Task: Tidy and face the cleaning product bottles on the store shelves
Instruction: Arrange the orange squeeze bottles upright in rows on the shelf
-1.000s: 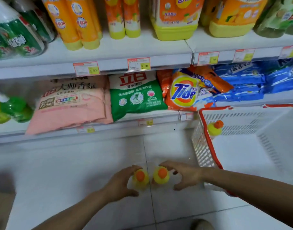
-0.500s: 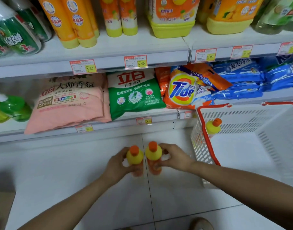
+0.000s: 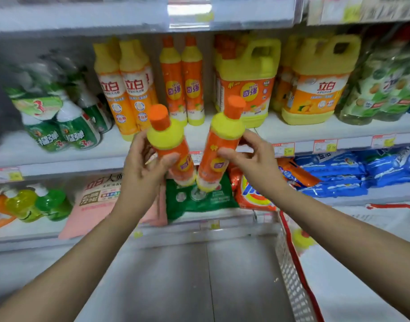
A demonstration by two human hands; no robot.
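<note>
Two slim orange bottles are in the air, one per hand. Noted: the left hand (image 3: 139, 168) grips the left bottle (image 3: 169, 138) round its body below the yellow shoulder, thumb in front. The right hand (image 3: 252, 159) pinches the right bottle (image 3: 223, 133) the same way, fingers behind. Both bottles tilt, caps apart and bases nearly meeting, in front of the middle shelf (image 3: 315, 129).

Judgement: partway through for this product. A matching pair (image 3: 173, 89) stands upright on that shelf, labels forward, beside the yellow jugs (image 3: 248, 73). The two held bottles are not yet placed; the bare shelf in front of that pair looks like their slot.

Containers: the basket (image 3: 289, 275), white with a red rim, is at lower right. At least one more yellow-shouldered bottle (image 3: 300, 239) lies inside, blurred. Most of the interior is out of view. So at least three bottles remain to shelve and face.
</note>
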